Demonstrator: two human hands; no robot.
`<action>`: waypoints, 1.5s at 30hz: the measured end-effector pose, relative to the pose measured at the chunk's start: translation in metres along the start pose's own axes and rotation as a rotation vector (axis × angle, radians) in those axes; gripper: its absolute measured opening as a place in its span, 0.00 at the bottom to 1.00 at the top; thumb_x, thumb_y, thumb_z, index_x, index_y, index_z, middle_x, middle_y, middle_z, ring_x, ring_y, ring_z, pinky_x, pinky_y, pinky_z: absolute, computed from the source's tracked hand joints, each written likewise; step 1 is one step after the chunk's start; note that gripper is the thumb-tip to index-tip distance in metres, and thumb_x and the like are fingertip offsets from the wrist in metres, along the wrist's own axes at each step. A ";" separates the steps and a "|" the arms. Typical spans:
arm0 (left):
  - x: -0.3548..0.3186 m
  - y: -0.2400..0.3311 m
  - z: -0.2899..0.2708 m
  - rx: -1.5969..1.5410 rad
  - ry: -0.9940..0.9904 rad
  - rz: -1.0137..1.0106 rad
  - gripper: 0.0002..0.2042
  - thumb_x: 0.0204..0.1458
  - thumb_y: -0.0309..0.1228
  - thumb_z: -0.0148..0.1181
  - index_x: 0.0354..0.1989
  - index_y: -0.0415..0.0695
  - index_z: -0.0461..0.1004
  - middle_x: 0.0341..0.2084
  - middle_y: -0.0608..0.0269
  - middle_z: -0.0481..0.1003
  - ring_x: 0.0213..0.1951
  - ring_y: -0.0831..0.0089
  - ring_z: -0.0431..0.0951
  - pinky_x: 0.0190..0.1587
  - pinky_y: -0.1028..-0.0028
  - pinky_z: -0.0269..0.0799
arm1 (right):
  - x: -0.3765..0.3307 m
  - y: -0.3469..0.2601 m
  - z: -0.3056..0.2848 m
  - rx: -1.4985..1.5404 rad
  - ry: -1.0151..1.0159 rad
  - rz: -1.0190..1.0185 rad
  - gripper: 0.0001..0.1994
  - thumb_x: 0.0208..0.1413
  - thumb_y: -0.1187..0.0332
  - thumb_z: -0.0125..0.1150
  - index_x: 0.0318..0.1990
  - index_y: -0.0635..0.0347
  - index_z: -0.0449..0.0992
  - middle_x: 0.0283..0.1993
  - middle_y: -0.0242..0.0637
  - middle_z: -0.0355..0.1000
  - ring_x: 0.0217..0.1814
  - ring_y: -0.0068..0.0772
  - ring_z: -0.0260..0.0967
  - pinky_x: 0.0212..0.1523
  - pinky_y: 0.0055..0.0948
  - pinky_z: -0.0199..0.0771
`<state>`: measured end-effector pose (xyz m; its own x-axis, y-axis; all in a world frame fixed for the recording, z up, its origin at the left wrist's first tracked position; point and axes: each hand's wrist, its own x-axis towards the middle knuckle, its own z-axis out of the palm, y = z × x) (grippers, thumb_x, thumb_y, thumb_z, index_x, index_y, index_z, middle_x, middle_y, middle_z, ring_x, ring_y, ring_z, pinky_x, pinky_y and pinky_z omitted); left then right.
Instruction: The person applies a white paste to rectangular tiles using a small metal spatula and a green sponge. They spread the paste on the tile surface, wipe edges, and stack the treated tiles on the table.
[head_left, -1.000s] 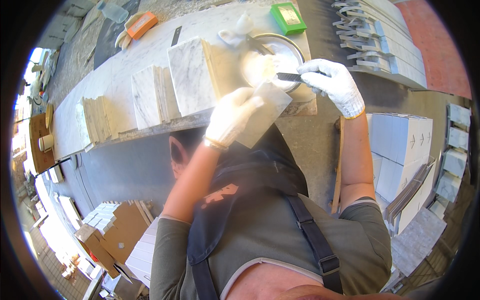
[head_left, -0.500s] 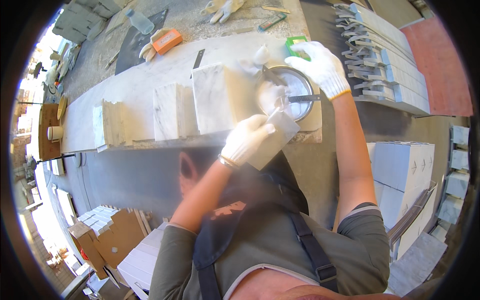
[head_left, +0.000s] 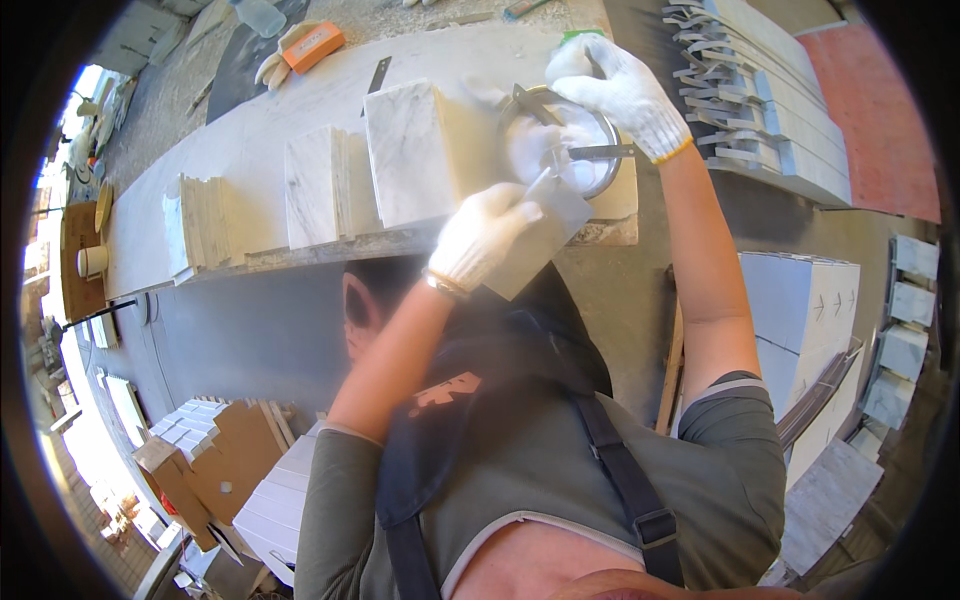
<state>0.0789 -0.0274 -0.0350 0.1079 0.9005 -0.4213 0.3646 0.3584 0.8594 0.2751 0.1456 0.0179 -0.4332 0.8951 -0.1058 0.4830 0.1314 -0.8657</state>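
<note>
A grey-white rectangular stone tile (head_left: 540,240) is held at its left edge by my left hand (head_left: 482,235), in a white knit glove. Its far corner reaches over a round metal-rimmed dish (head_left: 612,168) with blurred white contents. Dark flat metal strips (head_left: 600,152) extend inward from the dish's rim. My right hand (head_left: 625,100), gloved too, is at the dish's far right, with thumb and fingers curled toward each other. Whatever the fingertips hold is hidden. Just beyond them, a green object (head_left: 582,36) shows in part.
Left of the dish, stacks of marble tiles (head_left: 405,155) stand on the white slab (head_left: 250,115). Behind them lie an orange box (head_left: 313,47), a glove (head_left: 270,70) and a plastic bottle (head_left: 260,17). White boxes (head_left: 795,310) and strapped tile stacks (head_left: 775,110) are at the right.
The whole view has shifted, so the bench sits higher in the picture. My right hand's fingers have curled in from a more spread pose. My left hand still holds the tile.
</note>
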 end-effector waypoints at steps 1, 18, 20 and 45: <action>0.000 -0.001 0.000 -0.007 0.005 0.008 0.23 0.59 0.46 0.61 0.55 0.40 0.80 0.43 0.46 0.83 0.45 0.58 0.84 0.52 0.65 0.75 | -0.020 -0.002 -0.006 0.002 0.001 0.016 0.17 0.58 0.72 0.69 0.55 0.59 0.79 0.49 0.30 0.78 0.53 0.20 0.74 0.57 0.25 0.74; 0.000 -0.007 0.001 -0.046 0.011 0.076 0.22 0.60 0.41 0.63 0.55 0.35 0.79 0.43 0.55 0.83 0.46 0.72 0.80 0.53 0.72 0.74 | -0.114 0.006 -0.015 -0.108 -0.134 0.017 0.16 0.55 0.67 0.72 0.51 0.58 0.86 0.54 0.36 0.83 0.53 0.28 0.79 0.59 0.31 0.77; 0.001 -0.007 0.001 -0.037 0.018 0.083 0.22 0.60 0.40 0.63 0.55 0.35 0.79 0.43 0.55 0.83 0.46 0.73 0.80 0.53 0.72 0.74 | -0.113 0.006 -0.014 -0.113 -0.121 0.019 0.16 0.55 0.67 0.73 0.51 0.58 0.86 0.53 0.37 0.83 0.52 0.28 0.79 0.57 0.31 0.78; 0.001 -0.010 0.003 -0.033 0.043 0.104 0.23 0.59 0.46 0.61 0.52 0.38 0.81 0.42 0.44 0.83 0.45 0.55 0.83 0.51 0.64 0.75 | -0.110 0.013 -0.012 -0.098 -0.074 -0.035 0.14 0.55 0.70 0.75 0.49 0.57 0.87 0.45 0.31 0.81 0.44 0.23 0.76 0.50 0.27 0.77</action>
<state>0.0787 -0.0306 -0.0451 0.1033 0.9427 -0.3172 0.3232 0.2698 0.9070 0.3380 0.0539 0.0242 -0.5047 0.8556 -0.1153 0.5368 0.2064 -0.8181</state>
